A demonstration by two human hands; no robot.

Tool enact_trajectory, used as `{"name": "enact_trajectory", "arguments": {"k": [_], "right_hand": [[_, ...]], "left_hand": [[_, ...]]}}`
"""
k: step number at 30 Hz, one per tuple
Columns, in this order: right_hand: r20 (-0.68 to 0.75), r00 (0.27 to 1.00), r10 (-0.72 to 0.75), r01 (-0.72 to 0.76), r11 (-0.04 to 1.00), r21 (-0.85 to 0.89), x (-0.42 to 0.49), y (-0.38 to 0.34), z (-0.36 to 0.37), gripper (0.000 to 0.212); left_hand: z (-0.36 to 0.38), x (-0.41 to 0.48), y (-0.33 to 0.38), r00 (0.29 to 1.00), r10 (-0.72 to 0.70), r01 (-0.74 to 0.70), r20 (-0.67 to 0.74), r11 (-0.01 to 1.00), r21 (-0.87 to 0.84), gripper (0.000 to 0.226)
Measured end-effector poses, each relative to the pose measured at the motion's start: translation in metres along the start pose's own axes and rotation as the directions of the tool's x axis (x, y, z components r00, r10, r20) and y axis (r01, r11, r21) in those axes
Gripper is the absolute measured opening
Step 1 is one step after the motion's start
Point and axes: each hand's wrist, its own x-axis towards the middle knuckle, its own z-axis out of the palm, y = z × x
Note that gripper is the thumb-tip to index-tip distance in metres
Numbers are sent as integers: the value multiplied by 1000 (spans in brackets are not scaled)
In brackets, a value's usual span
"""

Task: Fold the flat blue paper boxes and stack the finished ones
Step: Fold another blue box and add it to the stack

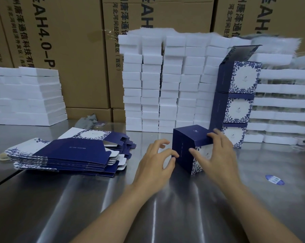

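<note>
A brushed stainless-steel bench (78,199) fills the lower part of the view, and streaks of light are reflected along it. Tall brown corrugated cardboard cartons (74,50) printed with black characters are stacked behind it as a back wall. A low pile of white foam slabs (25,97) is seen at the far left, and a much higher wall of white foam blocks (158,85) is set at the centre and carried on to the right. A crumpled grey cloth (87,120) lies on the bench between the two foam piles. A round blue sticker (274,179) is stuck to the steel at the right.

A stack of flat, unfolded navy-blue paper boxes with white floral print (69,155) is laid on the left of the bench. Against the foam wall at the right, a column of three finished blue-and-white floral boxes (236,102) is stacked, and the lid flap of the topmost is left standing open.

A folded navy-blue paper box (183,146) stands on the bench in front of that column, just beside its base, with one corner turned toward the camera.

Both bare forearms are stretched forward from the lower edge. The left hand (155,165) is held with its fingers spread and curled, and only the fingertips (174,155) are set against the box's left face. The right hand (216,155) is laid over the box's right side; its fingers are spread across the top flap and the thumb is pressed to the front face, so that the box is held between them.
</note>
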Motion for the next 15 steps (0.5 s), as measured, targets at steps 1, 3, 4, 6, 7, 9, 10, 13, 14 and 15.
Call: {"name": "enact_trajectory", "arguments": {"k": [1, 3, 4, 6, 7, 9, 10, 13, 14, 15], "right_hand": [[9, 996, -83, 83, 996, -29, 1, 3, 0, 70], [15, 988, -154, 155, 984, -85, 3, 5, 5, 66], [13, 988, -154, 155, 981, -117, 5, 5, 9, 66], [28, 991, -129, 132, 974, -186, 14, 5, 17, 70], [59, 992, -111, 121, 968, -220, 22, 7, 21, 71], [157, 986, -60, 102, 955, -277, 40, 14, 29, 73], [203, 979, -33, 95, 947, -306, 51, 19, 33, 73], [298, 954, 27, 104, 905, -413, 83, 37, 44, 73], [315, 948, 47, 107, 885, -453, 93, 42, 48, 73], [328, 942, 75, 101, 866, -490, 103, 46, 52, 72]], "left_hand": [[2, 0, -1, 1000, -12, 12, 3, 1000, -3, 14], [5, -1, -4, 999, -33, 33, -2, 999, -11, 14], [7, -1, -5, 999, -45, 45, -3, 999, -20, 14], [11, -1, -7, 998, -63, 63, 12, 997, -42, 14], [13, -1, -8, 998, -63, 65, 24, 997, -46, 14], [17, -1, -10, 997, -61, 63, 48, 997, -44, 14], [19, -1, -11, 996, -60, 63, 63, 997, -46, 13], [24, 2, -16, 993, -72, 77, 93, 996, -45, 14], [25, 4, -18, 992, -80, 85, 101, 995, -43, 14], [26, 4, -19, 991, -89, 94, 103, 995, -42, 14]]}}
